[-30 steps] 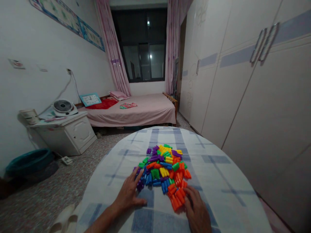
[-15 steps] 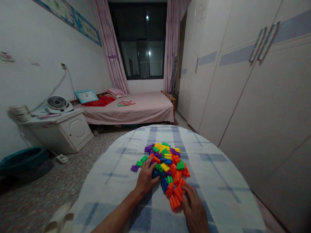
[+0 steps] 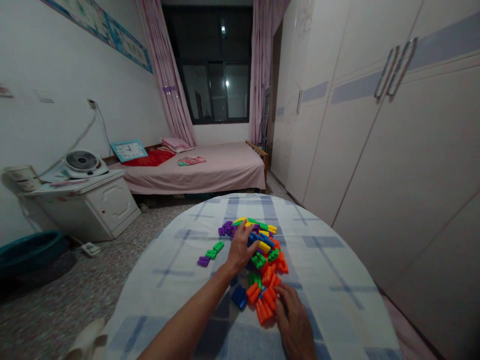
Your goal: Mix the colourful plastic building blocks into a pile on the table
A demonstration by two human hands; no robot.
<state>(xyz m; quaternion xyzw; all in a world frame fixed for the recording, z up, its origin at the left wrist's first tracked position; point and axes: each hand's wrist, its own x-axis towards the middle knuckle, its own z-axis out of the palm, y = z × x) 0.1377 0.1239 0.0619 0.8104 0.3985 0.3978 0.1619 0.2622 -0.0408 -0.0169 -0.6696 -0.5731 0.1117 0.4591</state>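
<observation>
Over the heap of plastic building blocks, my left hand (image 3: 242,246) reaches with fingers spread, touching yellow and blue blocks (image 3: 260,239) near the back. My right hand (image 3: 294,314) rests on the tablecloth, fingers loosely curved and apart, their tips against the orange blocks (image 3: 265,306) at the heap's near end. Purple blocks (image 3: 225,229) lie at the far left of the heap, and green blocks (image 3: 258,260) sit in its middle. A dark blue block (image 3: 239,297) lies left of the orange ones. Part of the heap is hidden under my left hand.
The round table wears a checked cloth (image 3: 333,272). Two green blocks (image 3: 215,250) and a purple block (image 3: 203,261) lie apart to the left. Beyond stand a bed (image 3: 221,175), a white cabinet (image 3: 112,207) with a fan (image 3: 84,162), and a wardrobe (image 3: 375,165) on the right.
My left hand has moved forward and right over the heap, and blocks there have shifted. The dark blue block now lies apart on the near left. My right hand stays by the orange blocks.
</observation>
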